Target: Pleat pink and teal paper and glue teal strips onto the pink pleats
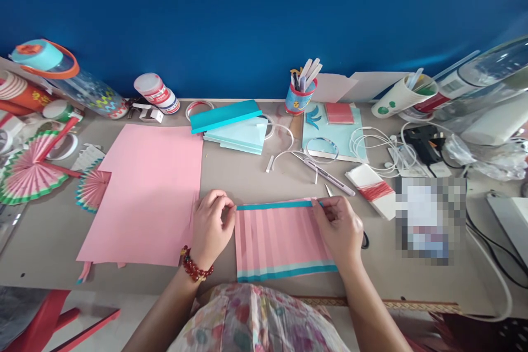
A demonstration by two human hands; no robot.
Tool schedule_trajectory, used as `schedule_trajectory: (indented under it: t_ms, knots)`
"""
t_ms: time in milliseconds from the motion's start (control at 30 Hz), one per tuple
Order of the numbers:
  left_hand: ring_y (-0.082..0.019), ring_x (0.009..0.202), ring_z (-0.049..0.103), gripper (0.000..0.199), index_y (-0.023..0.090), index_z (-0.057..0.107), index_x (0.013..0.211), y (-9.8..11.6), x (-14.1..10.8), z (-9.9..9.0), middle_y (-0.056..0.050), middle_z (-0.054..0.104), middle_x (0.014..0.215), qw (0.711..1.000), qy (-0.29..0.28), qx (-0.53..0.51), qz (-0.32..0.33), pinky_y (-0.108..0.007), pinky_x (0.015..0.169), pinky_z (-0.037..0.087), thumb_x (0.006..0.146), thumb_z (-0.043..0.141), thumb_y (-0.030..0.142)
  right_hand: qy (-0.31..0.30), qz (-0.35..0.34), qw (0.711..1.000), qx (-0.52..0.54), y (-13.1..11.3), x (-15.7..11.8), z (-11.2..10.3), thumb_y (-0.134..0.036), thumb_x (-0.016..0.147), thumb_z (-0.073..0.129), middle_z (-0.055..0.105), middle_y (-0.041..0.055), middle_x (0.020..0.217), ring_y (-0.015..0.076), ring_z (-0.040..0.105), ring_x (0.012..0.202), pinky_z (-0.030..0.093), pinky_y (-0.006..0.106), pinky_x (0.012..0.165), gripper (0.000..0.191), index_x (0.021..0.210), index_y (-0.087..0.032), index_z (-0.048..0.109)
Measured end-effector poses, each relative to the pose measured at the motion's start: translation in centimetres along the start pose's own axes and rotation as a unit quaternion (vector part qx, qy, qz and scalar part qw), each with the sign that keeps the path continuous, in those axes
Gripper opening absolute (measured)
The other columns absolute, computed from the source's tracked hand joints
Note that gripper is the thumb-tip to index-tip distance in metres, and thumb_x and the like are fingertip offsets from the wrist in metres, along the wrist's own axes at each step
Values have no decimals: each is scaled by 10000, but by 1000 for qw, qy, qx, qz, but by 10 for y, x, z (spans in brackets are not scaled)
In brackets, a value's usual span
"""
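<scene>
Creased pink paper (274,239) on the surface (239,173), close before the person. Left hand (210,230) and right hand (341,231) each pinch its far edge, near opposite corners; light, even tension should keep the teal strip (274,205) straight.

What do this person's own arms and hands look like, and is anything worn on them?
They are ordinary human hands, without gloves. The left hand has a bracelet of dark red beads with gold-toned accents at its wrist, wound in more than one row. The right hand shows no jewellery. No sleeve shows on either forearm.
</scene>
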State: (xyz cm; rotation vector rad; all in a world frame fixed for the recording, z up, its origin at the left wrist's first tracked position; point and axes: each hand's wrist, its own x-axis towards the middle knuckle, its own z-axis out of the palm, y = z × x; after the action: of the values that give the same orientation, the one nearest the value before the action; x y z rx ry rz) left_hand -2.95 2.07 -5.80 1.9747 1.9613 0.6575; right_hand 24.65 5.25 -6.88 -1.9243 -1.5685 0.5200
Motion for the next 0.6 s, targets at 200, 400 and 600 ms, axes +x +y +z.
schedule_trajectory:
  t_ms: [200,400,600]
  knots:
    - [-187,850,603,75,205,536,840,1,0,2,-35,606,971,1000,4,19,6,-353,834,394,883,527,144,0,-4,1000,-1,1,1,1,-531,854,611,669,-21,680,138,599,554,442,249,585,312,789,-229,567]
    - [-196,868,593,85,202,515,827,3,2,2,-38,597,940,999,9,30,11,-351,821,393,880,527,136,2,-5,1000,-2,2,-1,1,-535,858,606,665,-18,670,145,598,549,440,251,581,317,787,-230,559]
    - [-201,877,593,88,203,512,833,3,1,4,-46,598,945,999,14,44,16,-354,818,393,881,518,130,6,-13,1000,-5,4,1,2,-532,865,601,678,-11,699,152,614,575,436,251,587,314,798,-229,556]
